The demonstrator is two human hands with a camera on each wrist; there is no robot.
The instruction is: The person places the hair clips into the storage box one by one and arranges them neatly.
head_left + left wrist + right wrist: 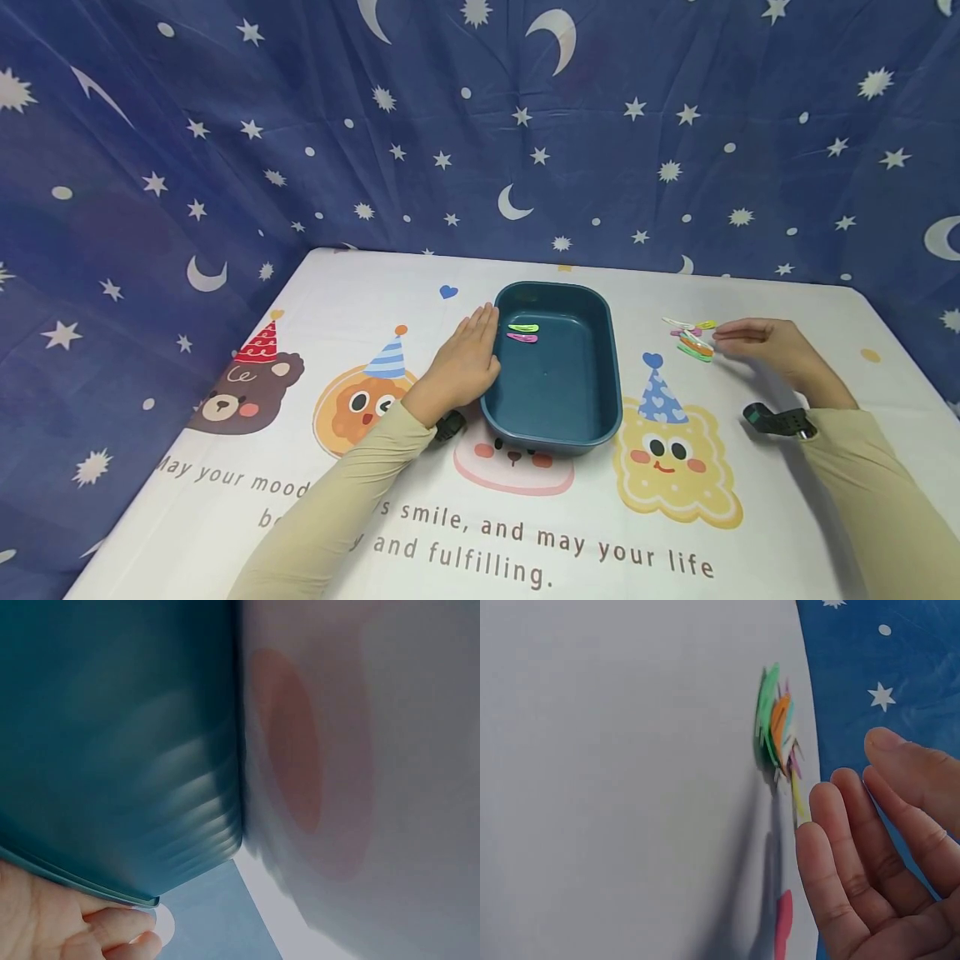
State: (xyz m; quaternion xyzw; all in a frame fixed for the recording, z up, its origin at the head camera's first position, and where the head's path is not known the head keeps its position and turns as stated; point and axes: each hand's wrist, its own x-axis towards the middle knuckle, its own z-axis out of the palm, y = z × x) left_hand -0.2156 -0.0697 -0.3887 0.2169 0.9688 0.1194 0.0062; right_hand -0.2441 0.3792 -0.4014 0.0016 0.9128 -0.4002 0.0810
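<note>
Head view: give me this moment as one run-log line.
left hand: flat against teal tray outer wall | right hand: open beside hair clip pile | in tray: green clip, pink clip

A teal tray (600,333) holds yellow-green and pink clips (522,332) — backdrop (300,125) navy, white stars and moons.

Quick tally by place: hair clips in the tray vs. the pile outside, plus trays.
Snap hair clips inside the tray: 2, a yellow-green clip and a pink clip
Loose pile of coloured snap hair clips on the table: count unclear, they overlap
Dark teal rectangular plastic tray: 1
Total countable: 3
</note>
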